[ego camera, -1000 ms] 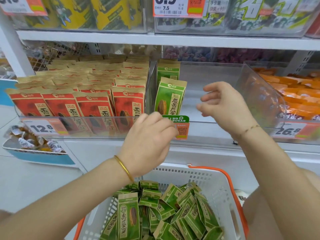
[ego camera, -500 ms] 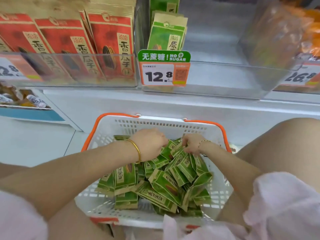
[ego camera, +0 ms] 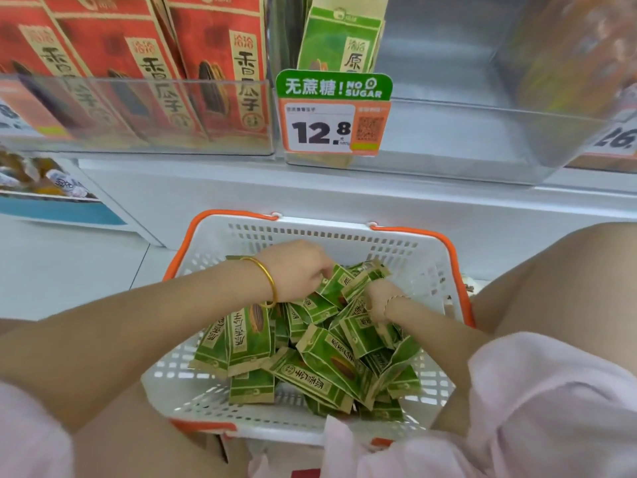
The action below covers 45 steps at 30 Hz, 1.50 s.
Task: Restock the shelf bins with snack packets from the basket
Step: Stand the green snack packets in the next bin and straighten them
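Packets (ego camera: 327,357) of green-wrapped snacks lie heaped in a white plastic basket (ego camera: 406,250) with orange handles, low in the middle of the view. Both hands are down inside the basket, at the far side of the heap. The left hand (ego camera: 300,272), with a gold bangle (ego camera: 267,282) on its wrist, has its fingers curled and pinched on the top edge of one green packet (ego camera: 336,282). The right hand (ego camera: 379,298), wearing a thin chain bracelet, is buried among the packets just beside the left one; its fingers are bent around packets, but which one it grips cannot be told.

Above the basket runs a white shelf (ego camera: 344,194) carrying clear plastic bins. The middle bin (ego camera: 465,139) holds only a few upright green packets (ego camera: 339,43) at its left end, behind a price tag (ego camera: 332,112) reading 12.8 with a green "NO SUGAR" header. The bin to the left (ego camera: 138,115) is packed with red packets (ego camera: 213,63) standing upright. At far right, part of another bin with orange contents shows, blurred. Pale pink sleeves (ego camera: 551,408) frame the bottom corners.
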Each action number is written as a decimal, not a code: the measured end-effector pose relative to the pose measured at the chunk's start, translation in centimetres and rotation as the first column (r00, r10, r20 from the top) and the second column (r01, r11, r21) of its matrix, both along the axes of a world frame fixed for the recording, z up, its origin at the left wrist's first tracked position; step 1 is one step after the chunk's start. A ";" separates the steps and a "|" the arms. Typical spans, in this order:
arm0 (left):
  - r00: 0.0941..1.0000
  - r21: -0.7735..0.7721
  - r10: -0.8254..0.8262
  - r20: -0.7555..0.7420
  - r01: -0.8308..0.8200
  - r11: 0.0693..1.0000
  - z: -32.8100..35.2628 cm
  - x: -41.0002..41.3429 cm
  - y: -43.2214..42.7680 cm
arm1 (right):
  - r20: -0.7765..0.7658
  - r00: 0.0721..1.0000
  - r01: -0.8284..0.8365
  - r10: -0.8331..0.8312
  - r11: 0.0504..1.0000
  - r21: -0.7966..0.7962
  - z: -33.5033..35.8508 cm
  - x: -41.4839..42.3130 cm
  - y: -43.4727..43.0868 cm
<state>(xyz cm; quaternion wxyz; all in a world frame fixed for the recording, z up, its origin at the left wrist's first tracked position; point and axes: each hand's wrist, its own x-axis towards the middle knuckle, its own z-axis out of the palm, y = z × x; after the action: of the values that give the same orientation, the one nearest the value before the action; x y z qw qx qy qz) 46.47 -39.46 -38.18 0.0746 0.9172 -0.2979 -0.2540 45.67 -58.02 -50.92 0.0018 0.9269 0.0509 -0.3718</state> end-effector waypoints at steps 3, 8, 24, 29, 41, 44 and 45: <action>0.998 -0.031 0.039 -0.045 -0.040 0.999 0.1 -0.1 0.0 | -0.015 0.999 0.050 -0.049 0.998 0.041 2.5 1.2 -1.3; 0.994 -0.067 0.086 -0.061 -0.090 0.994 0.4 -0.3 -0.3 | -0.026 0.991 0.131 -0.130 0.929 0.347 8.9 2.9 -2.1; 0.365 -0.249 0.105 -0.925 -0.792 0.558 2.5 0.3 1.2 | -0.676 0.730 0.642 -0.099 -0.241 0.728 14.0 1.9 -2.1; 0.136 -0.118 0.016 -0.991 -0.908 0.401 3.5 0.2 1.1 | -0.590 0.806 0.568 -0.042 -0.223 0.792 13.2 1.0 -0.5; 0.494 -0.351 0.096 -0.864 -0.729 0.588 8.8 1.5 2.2 | -0.399 0.830 0.385 -0.391 -0.117 0.916 17.8 0.1 -1.8; 0.600 -0.434 0.085 -0.796 -0.662 0.612 10.4 1.2 1.6 | -0.356 0.877 0.363 -0.322 -0.041 0.931 19.4 -1.1 -2.2; 0.632 -0.455 0.084 -0.770 -0.637 0.622 11.3 1.1 1.5 | -0.317 0.895 0.336 -0.314 0.005 0.942 20.2 -1.4 -2.3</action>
<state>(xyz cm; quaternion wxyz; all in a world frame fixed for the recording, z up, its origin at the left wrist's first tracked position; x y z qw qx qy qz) 47.60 -37.98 -26.92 0.5711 0.6973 -0.1114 -0.4185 44.24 -60.35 -30.69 -0.7026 0.6669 0.0716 -0.2375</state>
